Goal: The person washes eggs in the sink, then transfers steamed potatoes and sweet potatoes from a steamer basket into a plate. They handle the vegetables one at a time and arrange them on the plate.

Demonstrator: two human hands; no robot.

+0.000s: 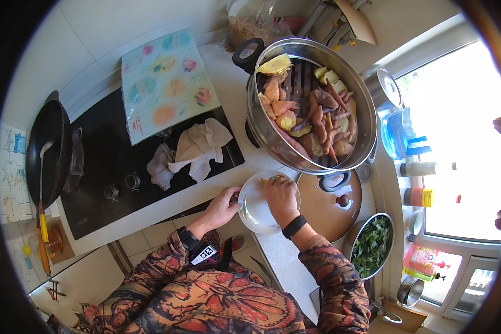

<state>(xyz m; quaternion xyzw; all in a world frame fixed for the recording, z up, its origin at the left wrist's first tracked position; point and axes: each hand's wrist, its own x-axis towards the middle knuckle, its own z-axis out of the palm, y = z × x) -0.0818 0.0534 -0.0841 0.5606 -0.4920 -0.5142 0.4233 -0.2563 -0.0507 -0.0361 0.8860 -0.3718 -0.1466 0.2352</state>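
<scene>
My left hand (221,208) grips the left rim of a white plate (254,213), thumb on its upper side. Over the plate's upper right, my right hand (282,198) has its fingers curled downward. Small yellow, red and green food bits (279,177) show around those fingers; the fingertips are hidden, so a hold on them is not clear. A green sliver lies near the plate's left edge. Just beyond the plate stands a large steel steamer (267,148) with sweet potatoes (319,121) on its slatted rack. Some pieces are cut or peeled, with yellow flesh showing.
Right of the plate lies a brown pot lid (330,208), beside a bowl of chopped green leaves (371,246). On the black cooktop (96,167) are a cloth (202,144), a fruit-patterned board (169,83) and a wok (46,154) with a ladle. Bottles line the windowsill.
</scene>
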